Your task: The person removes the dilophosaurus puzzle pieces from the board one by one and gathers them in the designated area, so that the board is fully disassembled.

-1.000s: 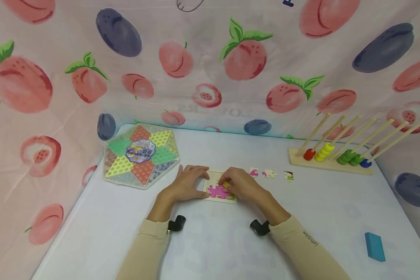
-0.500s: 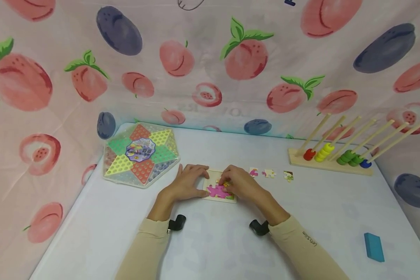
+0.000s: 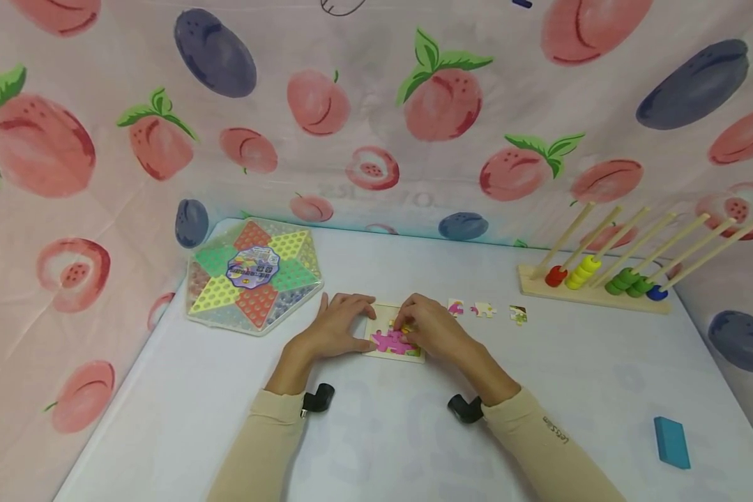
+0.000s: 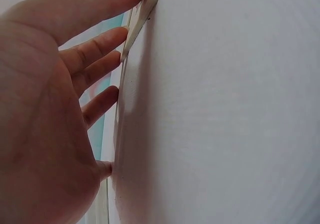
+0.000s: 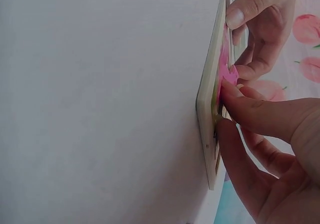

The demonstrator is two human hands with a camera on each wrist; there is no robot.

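A small wooden puzzle board (image 3: 383, 313), partly filled with pink pieces, lies flat on the white table between both hands. My left hand (image 3: 337, 329) holds its left side, with the thumb at the near corner and other fingertips at the far part of that edge. Over the board's right half, my right hand (image 3: 438, 328) pinches a pink puzzle piece (image 5: 230, 75), which sits tilted up from the surface in the right wrist view. Fingers cover part of that piece and the board. The left wrist view shows only a thin edge of the board (image 4: 145, 14).
Three loose puzzle pieces (image 3: 483, 310) lie in a row right of the board. A Chinese checkers set (image 3: 270, 307) is at back left. A bead-counting rack (image 3: 592, 296) stands at back right, and a blue block (image 3: 672, 443) lies at front right.
My right fingers have shifted very slightly over the pink piece. The left hand and the board stay in place; the head view has tilted a little.
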